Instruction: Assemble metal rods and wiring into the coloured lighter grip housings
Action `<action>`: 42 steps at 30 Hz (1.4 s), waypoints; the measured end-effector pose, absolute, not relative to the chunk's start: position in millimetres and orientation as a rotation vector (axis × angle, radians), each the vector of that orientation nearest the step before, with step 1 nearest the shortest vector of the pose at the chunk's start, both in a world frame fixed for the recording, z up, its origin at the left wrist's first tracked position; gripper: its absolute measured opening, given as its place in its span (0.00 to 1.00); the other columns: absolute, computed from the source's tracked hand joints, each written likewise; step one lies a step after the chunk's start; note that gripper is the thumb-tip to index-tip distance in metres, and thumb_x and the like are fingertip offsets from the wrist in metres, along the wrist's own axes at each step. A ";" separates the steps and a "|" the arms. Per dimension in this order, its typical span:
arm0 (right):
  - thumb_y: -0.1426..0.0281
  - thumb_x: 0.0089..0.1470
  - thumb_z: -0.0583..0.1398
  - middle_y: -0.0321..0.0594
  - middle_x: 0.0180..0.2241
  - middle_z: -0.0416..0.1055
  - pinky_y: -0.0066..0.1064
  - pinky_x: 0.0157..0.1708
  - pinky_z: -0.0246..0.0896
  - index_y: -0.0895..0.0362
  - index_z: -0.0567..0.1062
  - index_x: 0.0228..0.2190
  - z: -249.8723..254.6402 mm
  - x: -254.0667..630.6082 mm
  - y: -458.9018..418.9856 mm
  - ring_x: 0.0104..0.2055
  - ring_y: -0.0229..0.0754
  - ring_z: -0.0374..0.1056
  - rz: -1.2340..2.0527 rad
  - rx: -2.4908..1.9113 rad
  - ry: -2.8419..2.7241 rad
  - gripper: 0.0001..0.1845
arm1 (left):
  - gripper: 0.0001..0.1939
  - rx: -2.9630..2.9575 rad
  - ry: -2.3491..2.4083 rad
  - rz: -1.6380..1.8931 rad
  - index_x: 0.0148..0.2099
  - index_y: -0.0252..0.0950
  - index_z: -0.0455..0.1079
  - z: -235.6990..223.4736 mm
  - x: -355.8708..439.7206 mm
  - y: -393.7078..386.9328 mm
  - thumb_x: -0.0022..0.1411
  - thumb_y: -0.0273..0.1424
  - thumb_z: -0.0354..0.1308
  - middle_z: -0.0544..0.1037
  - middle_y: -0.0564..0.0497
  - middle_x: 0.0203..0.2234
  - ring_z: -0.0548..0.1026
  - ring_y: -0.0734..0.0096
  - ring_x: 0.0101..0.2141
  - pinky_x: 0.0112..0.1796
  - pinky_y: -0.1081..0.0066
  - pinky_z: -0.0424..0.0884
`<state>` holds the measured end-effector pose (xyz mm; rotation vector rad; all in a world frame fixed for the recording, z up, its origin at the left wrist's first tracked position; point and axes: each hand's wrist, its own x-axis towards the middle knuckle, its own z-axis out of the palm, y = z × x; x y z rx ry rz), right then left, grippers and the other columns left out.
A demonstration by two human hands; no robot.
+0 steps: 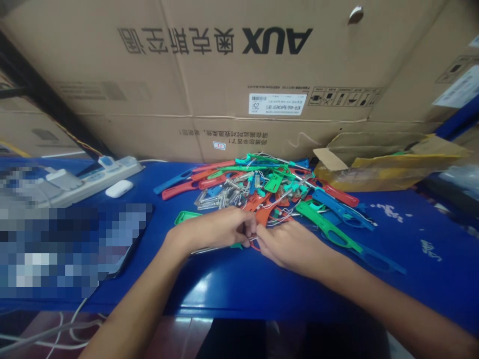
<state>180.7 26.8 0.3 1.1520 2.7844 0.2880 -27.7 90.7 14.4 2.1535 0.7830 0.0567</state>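
The left hand (pixel 220 228) has its fingers curled over a thin metal rod (pixel 209 250) and seems to pinch it against the thumb. The right hand (pixel 290 244) meets it fingertip to fingertip, thumb and forefinger drawn together; what it grips is hidden. The rod runs from under the left hand toward 8 o'clock, its other end near the right thumb, with a red loop (pixel 255 244) just below. The step looks like fine two-handed handling of this small piece, and the next move calls for a steady left hold and careful right fingertips. At 12 o'clock, just beyond the hands, spreads a pile of coloured plastic handles (pixel 264 212) and wired parts; clear tubes (pixel 211 200) lie at 11, a green handle (pixel 331 229) at 3. Farther out, an open carton (pixel 377 173) stands at 2 o'clock.
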 end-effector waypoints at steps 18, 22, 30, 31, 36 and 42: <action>0.69 0.66 0.57 0.43 0.26 0.79 0.36 0.24 0.35 0.61 0.72 0.41 -0.1 180.1 24.3 0.24 0.43 0.73 0.264 1.192 2.822 0.07 | 0.04 2.307 0.788 0.037 0.31 0.34 0.71 19.7 -21.3 86.8 0.57 0.24 0.55 0.74 0.55 0.23 0.68 0.76 0.23 0.25 0.73 0.60; 0.69 0.66 0.57 0.43 0.30 0.79 0.34 0.26 0.40 0.59 0.73 0.40 3.4 185.3 26.9 0.28 0.42 0.72 0.085 1.250 2.912 0.06 | 0.06 2.260 0.854 0.021 0.33 0.35 0.74 23.2 -20.8 85.2 0.53 0.25 0.56 0.76 0.54 0.24 0.70 0.74 0.24 0.25 0.74 0.61; 0.70 0.67 0.57 0.37 0.28 0.72 0.28 0.27 0.48 0.57 0.72 0.39 7.4 193.5 33.4 0.28 0.39 0.67 -0.487 1.422 2.853 0.04 | 0.10 2.256 0.902 0.009 0.36 0.35 0.76 25.0 -23.8 85.4 0.53 0.25 0.56 0.79 0.53 0.26 0.73 0.73 0.25 0.26 0.73 0.63; 0.71 0.67 0.57 0.37 0.29 0.73 0.27 0.28 0.50 0.57 0.72 0.39 8.0 194.2 33.8 0.30 0.39 0.68 -0.572 1.437 2.845 0.03 | 0.09 2.253 0.911 0.003 0.36 0.35 0.76 24.8 -24.1 85.4 0.53 0.26 0.56 0.79 0.53 0.26 0.73 0.72 0.26 0.26 0.73 0.63; 0.69 0.67 0.57 0.39 0.32 0.72 0.28 0.32 0.56 0.57 0.71 0.41 8.5 197.4 34.4 0.33 0.40 0.68 -0.685 1.468 2.818 0.04 | 0.07 2.223 0.949 -0.004 0.36 0.37 0.73 24.5 -24.9 84.9 0.53 0.28 0.58 0.79 0.54 0.28 0.74 0.71 0.27 0.27 0.72 0.65; 0.70 0.65 0.59 0.38 0.31 0.72 0.28 0.33 0.57 0.56 0.73 0.36 11.3 196.5 33.6 0.33 0.40 0.67 -0.669 1.440 2.901 0.04 | 0.07 2.232 0.954 -0.017 0.37 0.37 0.72 26.3 -24.4 82.7 0.54 0.29 0.59 0.78 0.53 0.27 0.73 0.71 0.26 0.26 0.72 0.65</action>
